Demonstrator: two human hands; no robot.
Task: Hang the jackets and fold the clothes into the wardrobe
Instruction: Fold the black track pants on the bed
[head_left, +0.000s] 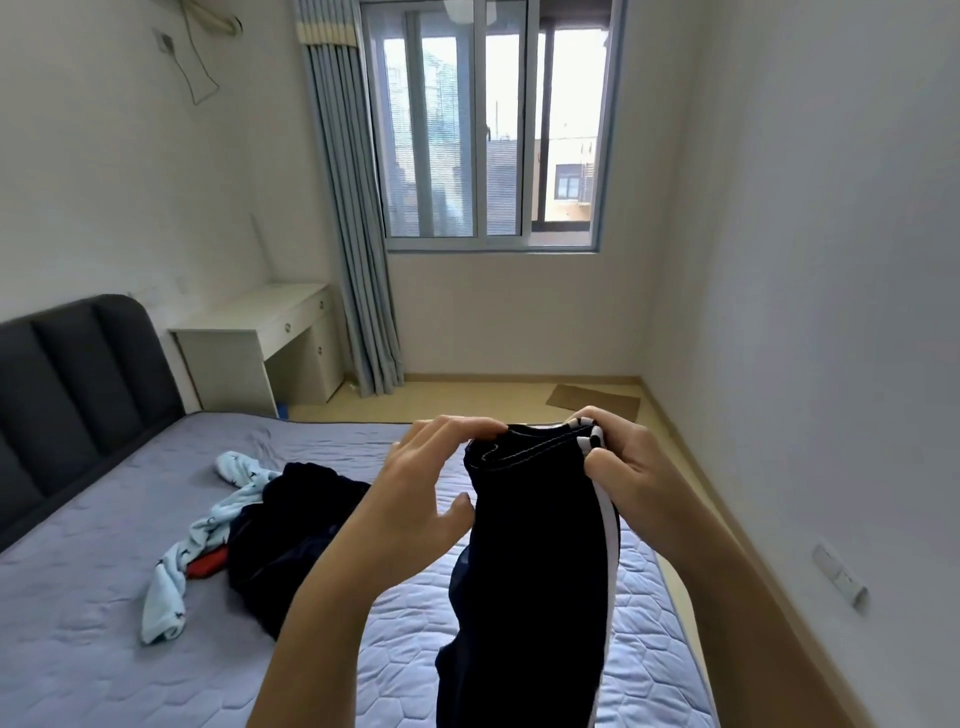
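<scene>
A dark navy garment with a white side stripe (540, 551) hangs in the air in front of me, over the bed. My right hand (628, 473) pinches its hemmed top edge at the striped corner. My left hand (426, 488) is raised beside the other end of that edge, its fingertips touching the hem and its thumb apart from the cloth. On the bed lies a pile of dark navy clothes (291, 530), with a light blue patterned garment (208, 540) and a bit of red cloth (208, 564) beside it.
The bed (104, 649) has a lilac quilted cover and a dark padded headboard (67, 379). A white desk (265, 338) stands by the blue curtain (353, 234) under the window. A brown flat sheet (592, 400) lies on the floor near the right wall.
</scene>
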